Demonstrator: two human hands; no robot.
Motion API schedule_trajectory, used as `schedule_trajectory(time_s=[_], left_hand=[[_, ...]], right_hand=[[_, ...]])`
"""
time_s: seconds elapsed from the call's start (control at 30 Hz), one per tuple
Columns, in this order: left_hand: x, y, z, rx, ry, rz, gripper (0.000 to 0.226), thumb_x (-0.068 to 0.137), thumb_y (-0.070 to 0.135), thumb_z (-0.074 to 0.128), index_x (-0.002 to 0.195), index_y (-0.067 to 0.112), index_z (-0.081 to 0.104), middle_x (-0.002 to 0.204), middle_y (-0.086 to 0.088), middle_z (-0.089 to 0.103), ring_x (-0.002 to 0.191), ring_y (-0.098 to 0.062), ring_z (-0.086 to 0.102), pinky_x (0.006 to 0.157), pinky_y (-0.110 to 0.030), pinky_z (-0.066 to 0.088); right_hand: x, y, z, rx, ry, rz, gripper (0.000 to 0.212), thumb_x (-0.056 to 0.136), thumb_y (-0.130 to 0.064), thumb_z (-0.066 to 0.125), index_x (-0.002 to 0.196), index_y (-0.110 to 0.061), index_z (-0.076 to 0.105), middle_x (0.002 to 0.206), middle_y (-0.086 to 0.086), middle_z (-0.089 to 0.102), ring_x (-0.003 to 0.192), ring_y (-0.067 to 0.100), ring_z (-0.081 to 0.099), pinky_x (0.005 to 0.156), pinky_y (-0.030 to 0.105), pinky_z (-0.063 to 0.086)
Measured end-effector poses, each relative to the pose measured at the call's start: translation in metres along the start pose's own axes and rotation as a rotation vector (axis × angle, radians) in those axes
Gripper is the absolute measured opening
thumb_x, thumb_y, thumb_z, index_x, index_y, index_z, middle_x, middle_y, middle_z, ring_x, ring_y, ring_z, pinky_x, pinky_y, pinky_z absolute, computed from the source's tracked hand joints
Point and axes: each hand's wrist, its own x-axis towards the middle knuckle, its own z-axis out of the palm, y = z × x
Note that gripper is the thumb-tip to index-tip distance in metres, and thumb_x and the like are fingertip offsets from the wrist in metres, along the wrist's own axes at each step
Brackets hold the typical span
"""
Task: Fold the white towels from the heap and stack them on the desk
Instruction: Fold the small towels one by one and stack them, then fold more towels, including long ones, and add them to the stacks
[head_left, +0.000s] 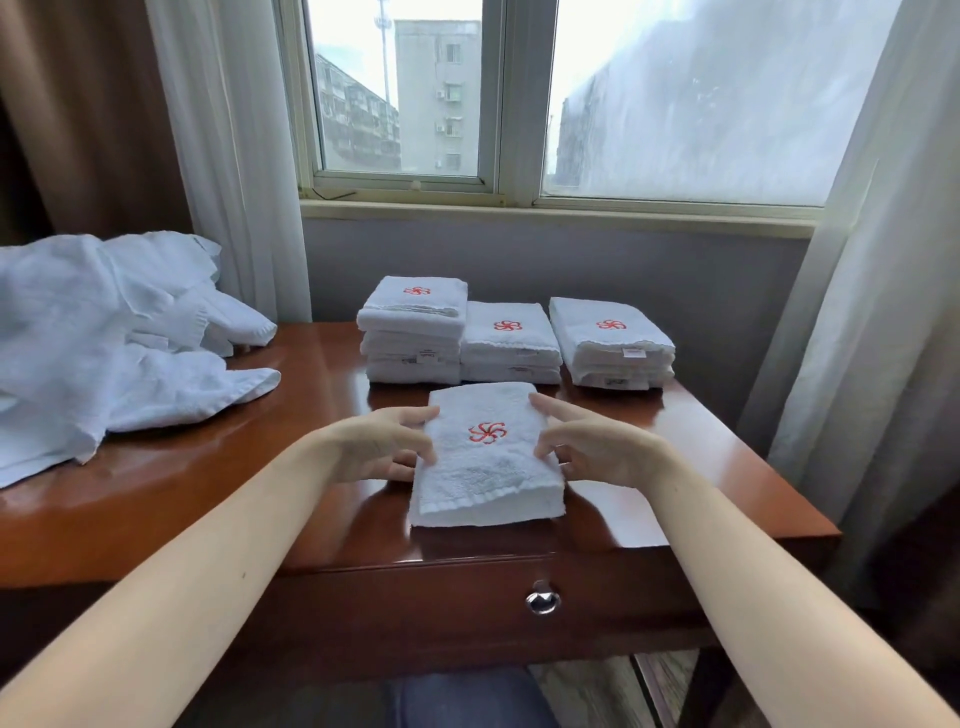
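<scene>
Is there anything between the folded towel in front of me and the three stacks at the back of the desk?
Nothing visible. The left hand and right hand grip the folded towel by its sides, and only a strip of bare desk separates it from the middle stack, the lowest of the three, straight behind it.

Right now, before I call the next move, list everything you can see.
folded towel: one, white with red emblem, desk front centre
towel stacks: three, white, red emblems on top, row at desk's back
towel heap: one, white, unfolded, desk's left end
desk: one, reddish-brown wood, below window
drawer knob: one, silver, desk front
window: one, pale frame, behind desk
curtains: white sheers either side, brown one far left
left hand: grips folded towel's left edge
right hand: grips its right edge
</scene>
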Motion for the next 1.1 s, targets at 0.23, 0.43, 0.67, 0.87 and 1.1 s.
schedule_trajectory(time_s=[0.23,0.43,0.67,0.87,1.1], left_hand=[[-0.007,0.006,-0.008,-0.083,-0.014,0.231,0.074,0.082,-0.012,0.061,0.144,0.025,0.046,0.121,0.000,0.070,0.111,-0.013,0.067,0.081,-0.025,0.056],[-0.005,0.029,-0.011,-0.071,0.076,0.478,0.087,0.064,-0.003,0.067,0.141,0.035,0.048,0.119,-0.004,0.070,0.097,-0.014,0.067,0.080,-0.025,0.055],[0.025,0.077,-0.021,-0.004,0.136,0.554,0.089,0.071,-0.012,0.060,0.148,0.028,0.040,0.137,0.003,0.057,0.099,-0.013,0.063,0.084,-0.023,0.055],[0.084,0.119,-0.038,0.082,0.163,0.540,0.082,0.082,-0.020,0.050,0.148,0.028,0.038,0.149,0.009,0.044,0.093,-0.017,0.058,0.078,-0.025,0.050],[0.161,0.151,-0.065,0.165,0.127,0.452,0.081,0.084,-0.015,0.056,0.151,0.025,0.035,0.145,0.008,0.047,0.102,-0.023,0.064,0.080,-0.023,0.055]], right_hand=[[-0.006,0.000,-0.011,0.077,0.015,-0.191,0.090,0.080,0.013,0.060,0.150,-0.035,0.030,0.136,0.008,0.053,0.116,0.025,0.063,0.100,0.051,0.049],[-0.004,-0.019,-0.019,0.087,0.079,-0.404,0.095,0.065,0.008,0.062,0.140,-0.044,0.037,0.138,-0.003,0.052,0.105,0.021,0.065,0.085,0.040,0.055],[0.023,-0.051,-0.038,0.086,0.207,-0.471,0.101,0.061,0.008,0.053,0.150,-0.034,0.032,0.138,-0.008,0.050,0.118,0.023,0.062,0.098,0.044,0.048],[0.071,-0.079,-0.078,0.012,0.357,-0.436,0.090,0.073,0.013,0.045,0.148,-0.036,0.036,0.142,-0.009,0.042,0.095,-0.018,0.061,0.071,0.016,0.053],[0.136,-0.099,-0.123,0.036,0.410,-0.357,0.096,0.058,-0.004,0.050,0.148,-0.032,0.036,0.134,-0.003,0.053,0.106,0.013,0.065,0.083,0.032,0.055]])
